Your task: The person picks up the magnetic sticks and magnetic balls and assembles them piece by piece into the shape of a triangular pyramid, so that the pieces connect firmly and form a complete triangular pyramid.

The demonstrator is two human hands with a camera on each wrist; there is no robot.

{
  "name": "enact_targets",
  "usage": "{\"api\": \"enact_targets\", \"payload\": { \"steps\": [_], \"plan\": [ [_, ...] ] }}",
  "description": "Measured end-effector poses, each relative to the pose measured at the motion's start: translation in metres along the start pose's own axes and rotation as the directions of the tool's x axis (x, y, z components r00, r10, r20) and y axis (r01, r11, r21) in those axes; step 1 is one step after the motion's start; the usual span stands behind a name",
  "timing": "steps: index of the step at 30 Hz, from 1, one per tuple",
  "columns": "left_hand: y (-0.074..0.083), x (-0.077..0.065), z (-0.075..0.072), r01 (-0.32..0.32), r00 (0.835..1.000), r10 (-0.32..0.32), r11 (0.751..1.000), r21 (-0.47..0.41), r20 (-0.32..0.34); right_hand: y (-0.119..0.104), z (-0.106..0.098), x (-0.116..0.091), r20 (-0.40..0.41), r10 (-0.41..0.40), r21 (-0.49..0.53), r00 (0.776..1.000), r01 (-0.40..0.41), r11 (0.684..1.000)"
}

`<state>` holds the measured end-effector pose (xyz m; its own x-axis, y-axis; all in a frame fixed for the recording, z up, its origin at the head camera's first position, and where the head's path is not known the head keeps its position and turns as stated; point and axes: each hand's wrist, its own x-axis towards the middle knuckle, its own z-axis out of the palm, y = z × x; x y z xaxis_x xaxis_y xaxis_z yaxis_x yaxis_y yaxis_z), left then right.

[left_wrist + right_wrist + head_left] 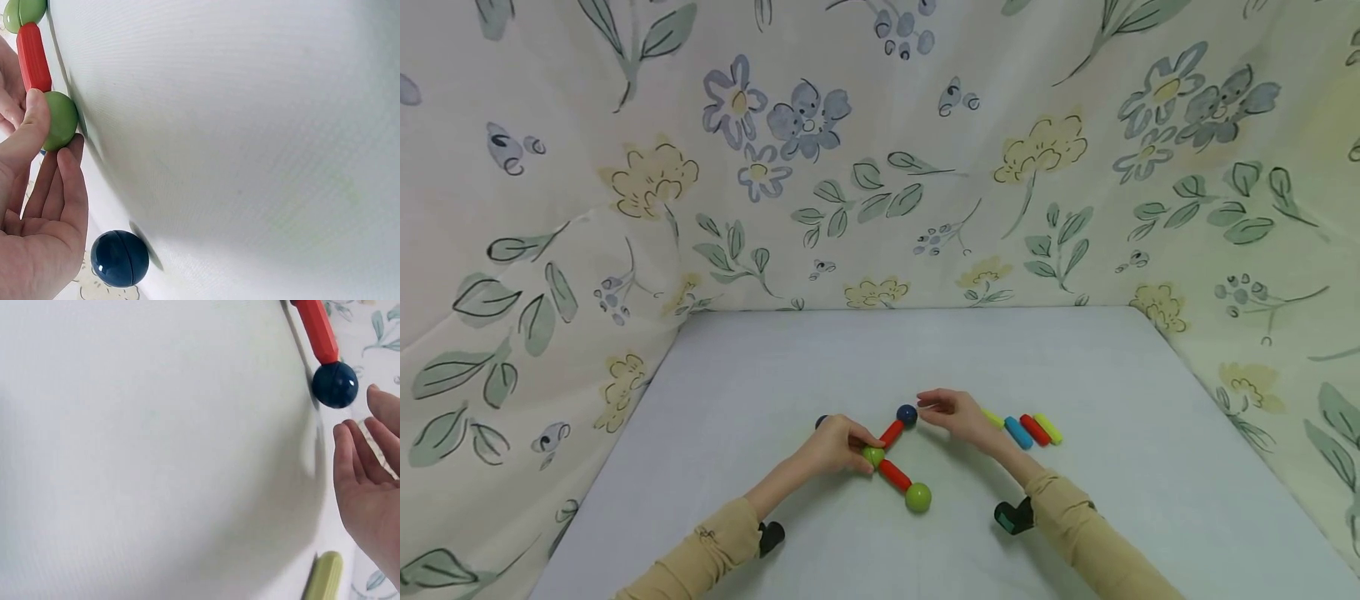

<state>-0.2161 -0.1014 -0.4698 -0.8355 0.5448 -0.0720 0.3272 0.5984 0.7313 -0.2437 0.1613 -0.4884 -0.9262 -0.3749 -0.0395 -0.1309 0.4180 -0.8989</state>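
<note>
My left hand (837, 446) pinches a green ball (873, 456) between thumb and fingers. Two red rods join this ball: one red rod (891, 434) leads up to a dark blue ball (907, 415), the other red rod (895, 475) down to a second green ball (917, 497). Just right of the blue ball, my right hand (957, 414) hovers with loosely bent fingers, apart from it in the right wrist view and holding nothing. Another dark blue ball (120, 258) lies on the table beyond my left hand, mostly hidden behind it in the head view.
To the right on the white table (775, 358) lie several loose rods: a blue rod (1018, 432), a red rod (1034, 430), a yellow-green rod (1048, 428) and another partly behind my right hand. Floral cloth (880, 167) hangs behind the table and along its sides.
</note>
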Motion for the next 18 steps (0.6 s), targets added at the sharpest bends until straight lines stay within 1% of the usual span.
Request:
{"api": "enact_targets", "payload": {
  "steps": [8, 14, 18],
  "plan": [
    [0.000, -0.001, 0.000, 0.011, 1.000, -0.011, 1.000, -0.009, -0.004, -0.002, -0.023, -0.006, -0.028, -0.016, -0.040, 0.999, 0.015, 0.999],
    [-0.001, 0.000, 0.000, 0.015, 1.000, -0.015, 1.000, -0.018, -0.001, -0.007, -0.042, -0.014, -0.083, 0.010, -0.098, 0.997, -0.018, 0.995],
    [-0.004, 0.000, 0.001, 0.008, 1.000, -0.008, 1.000, -0.012, 0.000, -0.003, -0.053, -0.018, -0.107, 0.017, -0.121, 0.994, -0.030, 0.992]
  ]
}}
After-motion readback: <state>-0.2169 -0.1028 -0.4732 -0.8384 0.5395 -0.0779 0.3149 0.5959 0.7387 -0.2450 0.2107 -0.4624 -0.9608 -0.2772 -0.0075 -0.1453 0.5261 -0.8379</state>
